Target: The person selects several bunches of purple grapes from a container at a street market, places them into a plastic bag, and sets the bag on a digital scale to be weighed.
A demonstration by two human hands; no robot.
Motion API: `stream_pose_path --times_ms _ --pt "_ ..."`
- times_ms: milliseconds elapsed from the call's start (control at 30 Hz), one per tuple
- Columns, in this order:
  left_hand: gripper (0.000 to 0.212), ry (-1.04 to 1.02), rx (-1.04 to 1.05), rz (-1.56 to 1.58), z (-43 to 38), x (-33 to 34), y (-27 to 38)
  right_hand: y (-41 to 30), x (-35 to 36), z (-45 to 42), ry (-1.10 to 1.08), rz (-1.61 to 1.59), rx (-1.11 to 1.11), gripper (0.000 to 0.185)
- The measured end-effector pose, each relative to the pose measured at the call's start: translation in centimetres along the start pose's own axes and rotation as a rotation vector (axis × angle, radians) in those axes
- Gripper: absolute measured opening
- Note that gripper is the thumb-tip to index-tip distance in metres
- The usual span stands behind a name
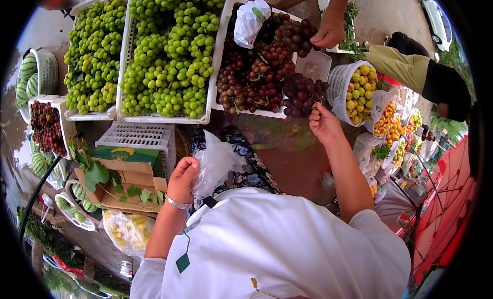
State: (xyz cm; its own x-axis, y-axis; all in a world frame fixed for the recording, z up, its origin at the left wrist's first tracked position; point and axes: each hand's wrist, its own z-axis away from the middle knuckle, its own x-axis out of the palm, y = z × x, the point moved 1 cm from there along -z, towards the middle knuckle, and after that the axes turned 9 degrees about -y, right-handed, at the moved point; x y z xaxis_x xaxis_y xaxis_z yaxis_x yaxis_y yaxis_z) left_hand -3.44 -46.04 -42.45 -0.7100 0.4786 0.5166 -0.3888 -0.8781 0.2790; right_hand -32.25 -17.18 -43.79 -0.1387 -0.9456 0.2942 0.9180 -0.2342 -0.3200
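A thin white plastic bag [217,162] hangs from my left hand [184,179], crumpled over my floral trousers. My right hand [324,123] pinches the stem of a dark purple grape bunch [304,93] at the right front corner of a white crate [283,113]. Red grapes [256,77] fill that crate. Across from me another person's hand [331,29] holds a second dark bunch [297,34] above the same crate. Beside it on the grapes stands a white wrapped bundle [251,23] with a green patch.
Two crates of green grapes [165,64] lie to the left. Below them are an open cardboard box [131,172] with vine leaves and bagged yellow fruit [127,231]. A white basket of yellow-red fruit [360,94] stands right. Someone bends beside it [416,68]; watermelons [29,75] sit far left.
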Motion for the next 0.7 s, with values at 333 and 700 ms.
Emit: stream_pose_path --times_ms 333,700 --pt "0.005 0.096 0.030 0.043 -1.1 0.0 -0.2 3.6 -4.0 -4.7 0.120 0.032 -0.139 0.011" --pt "0.004 0.102 0.018 -0.030 -2.0 2.3 -1.0 4.9 -6.4 -5.2 0.125 -0.085 -0.208 0.010"
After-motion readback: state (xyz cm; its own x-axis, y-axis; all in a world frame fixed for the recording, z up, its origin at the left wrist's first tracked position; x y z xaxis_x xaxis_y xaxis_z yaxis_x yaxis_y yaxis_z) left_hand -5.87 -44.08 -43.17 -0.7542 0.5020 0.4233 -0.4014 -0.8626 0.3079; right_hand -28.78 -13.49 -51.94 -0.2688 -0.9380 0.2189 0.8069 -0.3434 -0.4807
